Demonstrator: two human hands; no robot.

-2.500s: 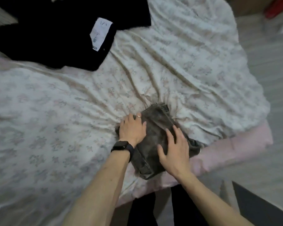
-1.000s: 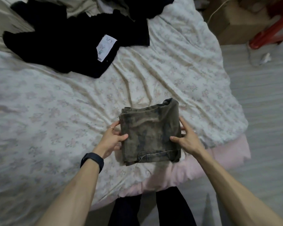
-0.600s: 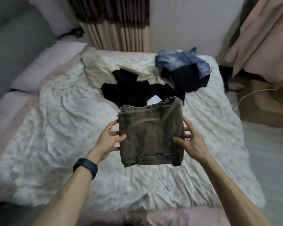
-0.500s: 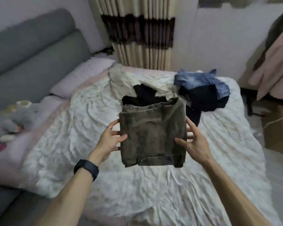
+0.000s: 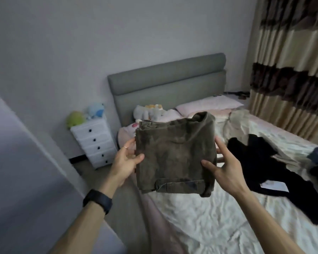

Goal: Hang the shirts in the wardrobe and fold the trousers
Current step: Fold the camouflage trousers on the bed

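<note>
Left grip [image 5: 126, 162], right grip [image 5: 222, 168] pinch trousers [image 5: 174, 154] between.

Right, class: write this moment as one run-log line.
holding: folded olive-brown denim trousers | left hand: grips left edge | right hand: grips right edge | trousers: held up, off white crumpled bedsheet | black garment: lying on bedsheet

Grey padded headboard [image 5: 169, 81], pink pillow [image 5: 207, 104] below it, white drawer chest [image 5: 95, 143] left of bed [image 5: 218, 217], green plush [image 5: 74, 118] and blue plush [image 5: 96, 110] on top, striped curtain [image 5: 290, 70] at right.
</note>
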